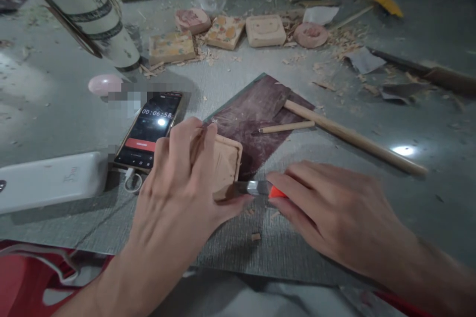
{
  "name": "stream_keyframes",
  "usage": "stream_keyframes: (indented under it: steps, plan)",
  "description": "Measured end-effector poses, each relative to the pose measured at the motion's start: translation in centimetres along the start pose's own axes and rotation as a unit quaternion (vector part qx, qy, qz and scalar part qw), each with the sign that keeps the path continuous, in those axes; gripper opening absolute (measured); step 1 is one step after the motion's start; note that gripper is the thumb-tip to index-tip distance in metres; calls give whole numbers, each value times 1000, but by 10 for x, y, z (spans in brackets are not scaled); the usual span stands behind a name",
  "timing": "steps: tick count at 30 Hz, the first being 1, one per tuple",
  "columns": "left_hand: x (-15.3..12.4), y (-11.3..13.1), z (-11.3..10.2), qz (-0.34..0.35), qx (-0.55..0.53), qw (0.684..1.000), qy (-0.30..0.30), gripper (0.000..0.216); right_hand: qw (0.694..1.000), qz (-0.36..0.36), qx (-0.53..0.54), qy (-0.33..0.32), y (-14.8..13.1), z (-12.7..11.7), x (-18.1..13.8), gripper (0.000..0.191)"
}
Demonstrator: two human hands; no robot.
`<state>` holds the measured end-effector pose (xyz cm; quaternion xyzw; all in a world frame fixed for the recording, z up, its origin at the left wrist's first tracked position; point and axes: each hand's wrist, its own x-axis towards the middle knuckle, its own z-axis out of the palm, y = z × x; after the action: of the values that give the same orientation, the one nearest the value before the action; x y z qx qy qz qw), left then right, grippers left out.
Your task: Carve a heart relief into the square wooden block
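My left hand [182, 178] is wrapped over a small square wooden block [227, 158] with a raised rim and a recessed face, tilted up near the table's front edge. Its thumb reaches along the lower side, close to the blade. In my right hand [327, 203] is a carving knife [256, 187] with an orange handle; the metal blade meets the block's lower right corner, and the tip is hidden. Behind the block lies a dark reddish board [253, 114]. A hammer [353, 136] with a wooden handle and a pencil [286, 127] rest partly on that board.
Left of my hands are a phone [152, 124] showing a timer and a white power bank [55, 181] with a cable. Carved wooden pieces [266, 30] stand in a row at the back among shavings. A tall patterned cylinder [100, 20] stands back left.
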<state>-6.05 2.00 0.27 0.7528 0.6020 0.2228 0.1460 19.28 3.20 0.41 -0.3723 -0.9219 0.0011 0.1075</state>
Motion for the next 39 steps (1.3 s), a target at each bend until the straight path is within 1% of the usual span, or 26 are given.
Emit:
stream_keyframes:
  steps: [4,8,12,15,20,22,24,26,27,31,35,39]
  plan:
    - [1,-2,-1,6,-17,1000,-2,92,1000,8,-11,3,-2,0,0,27]
    - [3,-5,-1,14,-2,1000,7,86,1000,8,-26,13,-5,0,-1,25]
    - [3,-4,-1,41,77,996,17,84,999,14,-35,23,-7,-1,-2,25]
    - [3,-1,-2,44,140,989,24,80,998,13,-47,41,-10,-1,-1,24]
    - [4,2,-5,47,179,983,21,80,997,15,-54,58,-12,0,2,26]
    - [6,3,-5,53,189,980,26,71,996,14,-64,63,-11,0,2,25]
    - [7,4,-6,55,183,981,29,53,994,14,-81,67,-9,0,1,23]
    - [8,5,-6,48,168,984,22,43,994,20,-83,63,-7,1,1,24]
    - [8,5,-6,45,159,986,18,43,995,24,-77,60,-5,2,1,25]
    - [9,4,-6,41,143,989,15,55,997,37,-43,54,-3,5,0,31]
    - [9,5,-8,39,181,983,3,65,998,34,-8,52,-3,6,0,29]
    - [9,7,-10,37,211,977,-12,62,998,35,9,52,-3,7,1,27]
